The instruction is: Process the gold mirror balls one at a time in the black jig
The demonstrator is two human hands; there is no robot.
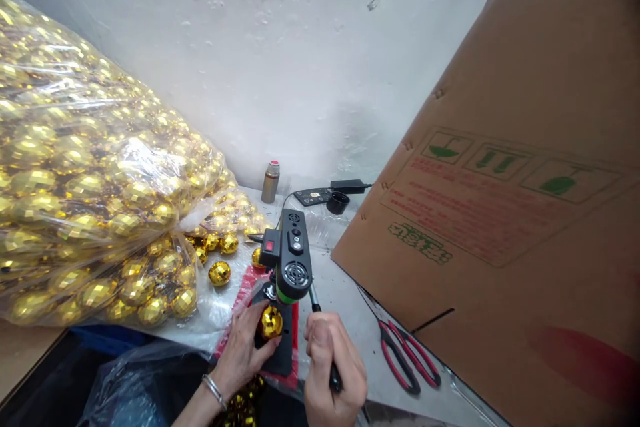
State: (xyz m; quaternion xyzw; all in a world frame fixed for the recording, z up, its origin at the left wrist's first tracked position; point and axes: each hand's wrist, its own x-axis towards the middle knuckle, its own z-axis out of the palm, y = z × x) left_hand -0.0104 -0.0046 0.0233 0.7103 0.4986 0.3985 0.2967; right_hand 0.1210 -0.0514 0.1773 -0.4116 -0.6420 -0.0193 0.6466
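Passage over the tabletop (345,293) between machine (294,253) and scissors (404,363), bulging bag (100,180) blocking the left, carton (500,100) walling the right

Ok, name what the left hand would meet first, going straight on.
The left hand, holding a shiny gold faceted ball, would probably meet the black green-ringed machine head first, though depth is unclear.

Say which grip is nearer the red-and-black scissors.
Right. The right grip, closed around the black lever handle, is just left of the scissors, not touching them. The left grip, at the gold ball, is farther left.
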